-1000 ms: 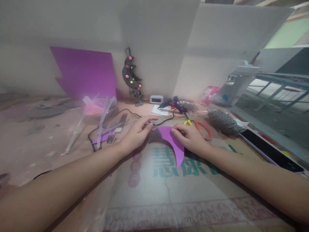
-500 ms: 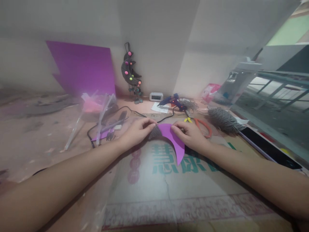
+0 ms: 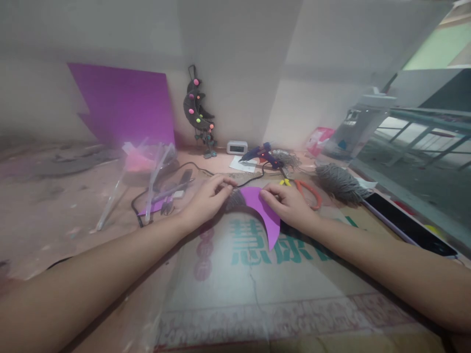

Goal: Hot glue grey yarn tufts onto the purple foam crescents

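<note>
A purple paper crescent (image 3: 271, 223) is held just above the cardboard, its bare tip pointing down toward me. Grey yarn (image 3: 235, 200) is wound round its left part. My right hand (image 3: 285, 201) pinches the crescent's upper right edge between thumb and fingers. At the wrapped end, my left hand (image 3: 211, 196) has its thumb and fingers curled round the crescent; the left tip is hidden under that hand. A thin strand of yarn (image 3: 253, 284) trails down over the printed cardboard (image 3: 217, 304).
Beyond my hands lie a glue gun (image 3: 263, 154), a small white clock (image 3: 237, 147) and orange-handled scissors (image 3: 312, 193). A grey yarn skein (image 3: 340, 184) and a phone (image 3: 408, 223) are at right. A decorated moon (image 3: 195, 105) and purple sheet (image 3: 128, 103) stand against the wall.
My left thumb and fingers have shifted slightly left along the wrapped part, showing more of the grey yarn. My right hand keeps its pinch on the crescent.
</note>
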A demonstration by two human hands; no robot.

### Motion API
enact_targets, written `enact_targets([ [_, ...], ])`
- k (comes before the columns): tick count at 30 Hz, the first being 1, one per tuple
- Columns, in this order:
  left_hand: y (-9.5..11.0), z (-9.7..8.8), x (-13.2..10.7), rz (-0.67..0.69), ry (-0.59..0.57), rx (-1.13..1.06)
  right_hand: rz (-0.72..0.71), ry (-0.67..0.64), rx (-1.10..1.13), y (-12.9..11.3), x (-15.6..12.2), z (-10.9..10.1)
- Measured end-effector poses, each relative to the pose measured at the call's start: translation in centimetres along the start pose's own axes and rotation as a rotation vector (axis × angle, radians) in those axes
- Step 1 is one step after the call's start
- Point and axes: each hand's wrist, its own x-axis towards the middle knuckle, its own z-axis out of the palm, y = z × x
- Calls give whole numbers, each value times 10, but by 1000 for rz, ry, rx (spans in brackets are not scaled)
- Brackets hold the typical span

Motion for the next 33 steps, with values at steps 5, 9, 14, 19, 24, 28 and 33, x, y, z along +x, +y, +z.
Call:
enact_targets([
  [5,11,-2,-1,-6,-16,70,24,25,-7,-2,0,-2],
  [9,12,-1,-1,53,-117,224,-8,32,9,-3,0,-2],
  [14,6,1,0,131,-198,275,-52,0,42,-3,-1,-2],
  [19,1,1,0,123,-200,273,-105,-37,-8,-5,-1,-2],
  [24,-2,2,1,131,-230,225,-119,-34,-46,-4,-1,-2],
  [28,-2,2,1,138,-224,228,-115,-33,-39,-4,-1,-2],
  [33,3,-1,1,66,-200,134,-93,-25,-14,-4,-1,-2],
])
